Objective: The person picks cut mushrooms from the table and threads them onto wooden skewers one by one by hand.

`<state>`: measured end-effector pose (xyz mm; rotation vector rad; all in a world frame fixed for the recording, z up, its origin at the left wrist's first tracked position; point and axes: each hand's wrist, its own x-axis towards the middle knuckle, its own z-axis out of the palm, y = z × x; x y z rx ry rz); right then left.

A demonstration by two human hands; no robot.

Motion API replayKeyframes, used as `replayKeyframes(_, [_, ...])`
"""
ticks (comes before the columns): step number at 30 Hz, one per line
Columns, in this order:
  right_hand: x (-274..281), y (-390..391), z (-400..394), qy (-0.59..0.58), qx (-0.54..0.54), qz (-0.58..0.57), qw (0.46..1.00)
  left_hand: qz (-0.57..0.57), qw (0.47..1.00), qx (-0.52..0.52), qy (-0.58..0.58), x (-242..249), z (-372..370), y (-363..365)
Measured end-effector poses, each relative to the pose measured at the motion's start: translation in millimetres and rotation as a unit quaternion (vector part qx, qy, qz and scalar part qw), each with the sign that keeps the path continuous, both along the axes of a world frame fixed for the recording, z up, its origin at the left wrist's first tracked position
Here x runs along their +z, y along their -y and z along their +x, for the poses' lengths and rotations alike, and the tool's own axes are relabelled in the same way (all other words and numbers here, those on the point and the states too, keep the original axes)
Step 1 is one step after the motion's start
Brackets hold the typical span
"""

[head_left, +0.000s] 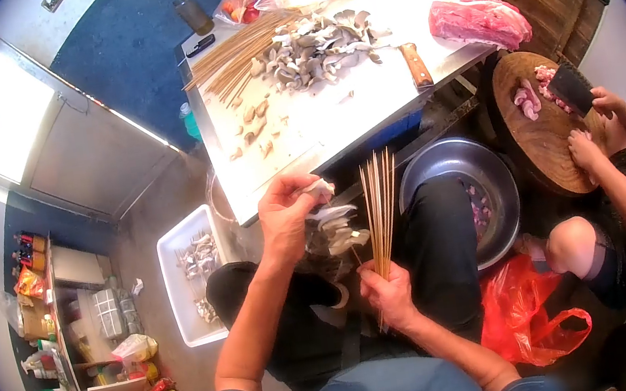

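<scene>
My left hand [286, 217] pinches a pale piece of oyster mushroom [318, 188] at the upper tip of a skewer. Several grey-white mushroom pieces [337, 232] are threaded below it. With its fingers closed, my right hand [391, 295] grips a bundle of thin wooden skewers [383, 210], which stand upright, and the lower end of the loaded skewer. On the white table ahead lies a heap of oyster mushrooms [320, 49], beside more loose skewers [230, 59]. A white tray [169, 284] with finished-looking mushroom skewers [198, 260] sits on the floor to my left.
A wood-handled knife [415, 65] and a large piece of raw meat [479, 18] lie on the table. At right, a co-worker's hands use a cleaver [572, 89] on a round chopping board [551, 154]. A metal basin [506, 232] and red plastic bag [517, 311] are near my knee.
</scene>
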<state>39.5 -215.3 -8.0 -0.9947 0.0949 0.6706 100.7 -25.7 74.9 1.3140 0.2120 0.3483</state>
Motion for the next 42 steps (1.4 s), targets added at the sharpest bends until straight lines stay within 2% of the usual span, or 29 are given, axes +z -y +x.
replayKeyframes(3, [-1, 0, -1, 0.001, -0.004, 0.013, 1.0, -0.041, 0.999, 0.014, 0.011, -3, 0, 2])
replayKeyframes(13, [0, 0, 0, -0.01, 0.001, 0.019, 1.0, -0.027, 1.0, 0.016, -0.001, -6, -1, 3])
replayKeyframes(21, [-2, -1, 1, -0.012, 0.001, 0.012, 1.0, 0.027, 0.997, -0.028, 0.074, -21, -4, -2])
replayKeyframes(25, [-2, -1, 0, -0.012, 0.006, 0.004, 1.0, 0.057, 0.994, -0.077, 0.048, -23, -9, -11])
replayKeyframes(27, [-1, 1, 0, -0.012, 0.008, 0.0, 1.0, 0.076, 0.99, -0.12, -0.001, -20, -15, -11])
replayKeyframes(29, [0, 3, 1, -0.02, 0.012, -0.018, 1.0, 0.06, 0.991, -0.119, -0.003, -20, -16, -9])
replayKeyframes(31, [0, 2, -1, -0.017, 0.01, -0.028, 0.999, 0.106, 0.99, -0.082, -0.038, -20, -18, -7])
replayKeyframes(34, [0, 1, 0, -0.017, 0.011, -0.038, 0.999, 0.131, 0.986, -0.079, -0.065, -10, -12, -10])
replayKeyframes(37, [0, 0, 5, -0.028, 0.006, -0.022, 0.999, 0.181, 0.977, -0.044, -0.103, 13, 6, -20])
replayKeyframes(42, [-1, -1, 6, -0.037, -0.001, -0.032, 0.999, 0.345, 0.936, 0.065, 0.013, 37, 89, -55])
